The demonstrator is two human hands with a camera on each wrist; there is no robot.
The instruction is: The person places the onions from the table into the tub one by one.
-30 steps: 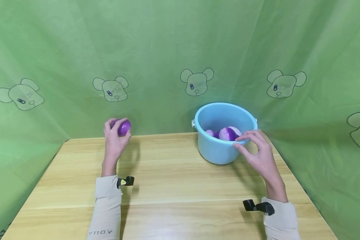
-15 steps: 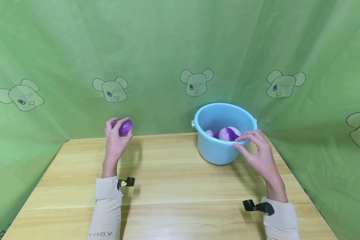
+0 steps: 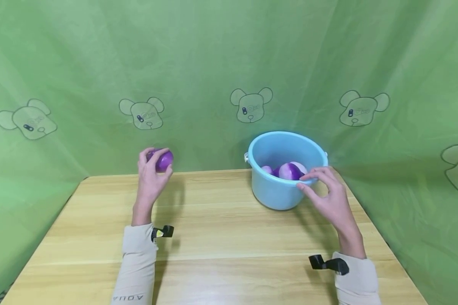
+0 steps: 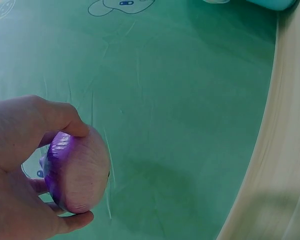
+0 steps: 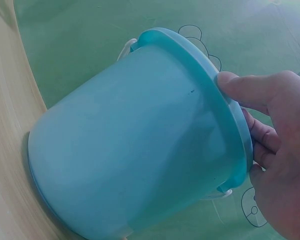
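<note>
My left hand (image 3: 149, 178) grips a purple-and-pale onion (image 4: 85, 172) between thumb and fingers, near the table's back left. In the left wrist view its streaked pale side faces the camera; fingers hide part of the purple side. At the back right stands a light blue bucket (image 3: 276, 192). Several purple-and-white onions (image 3: 290, 171) lie inside it, partly hidden by the front wall. The right hand (image 3: 330, 197) pinches the bucket's near right rim; in the right wrist view the thumb (image 5: 240, 87) presses outside, with the other fingers over the far side of the rim.
A green curtain (image 3: 198, 63) with bear-head drawings hangs close behind the wooden table (image 3: 213, 237) and along its sides. The bucket's white handle joint (image 3: 246, 157) sticks out at its left. Each wrist carries a black camera mount (image 3: 163, 231).
My left hand has shifted slightly to the right with the onion in its grip. The right hand and the bucket have stayed in place.
</note>
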